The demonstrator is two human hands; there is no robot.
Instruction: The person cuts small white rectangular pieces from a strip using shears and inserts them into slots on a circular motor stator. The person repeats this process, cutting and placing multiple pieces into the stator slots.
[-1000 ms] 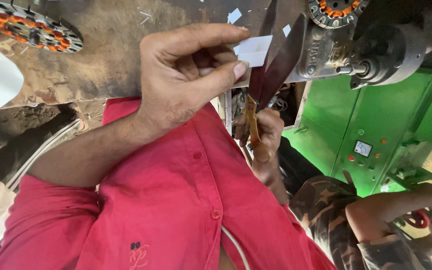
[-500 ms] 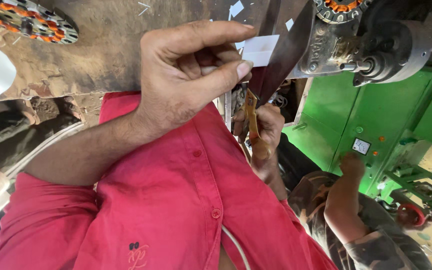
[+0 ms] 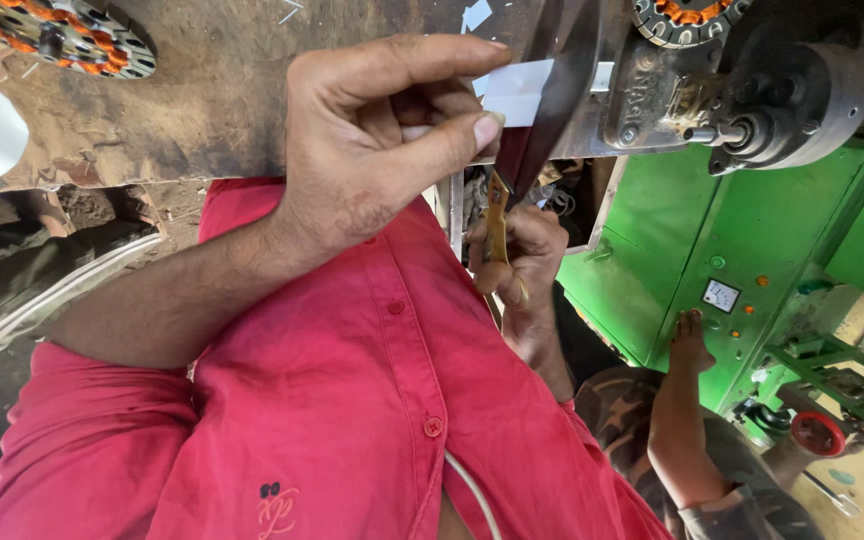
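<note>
Co-worker's hand dropped | left hand pinching white strip

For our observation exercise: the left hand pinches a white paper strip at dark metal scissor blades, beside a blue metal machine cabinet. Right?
No: the head view shows the metal machine cabinet is green, not blue. The left hand does pinch the white paper strip at the dark metal scissor blades, which the right hand holds.

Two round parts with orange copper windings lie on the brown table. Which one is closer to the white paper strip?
The wound disc at the top right, just right of the paper strip. The other wound disc lies far off at the top-left corner.
</note>
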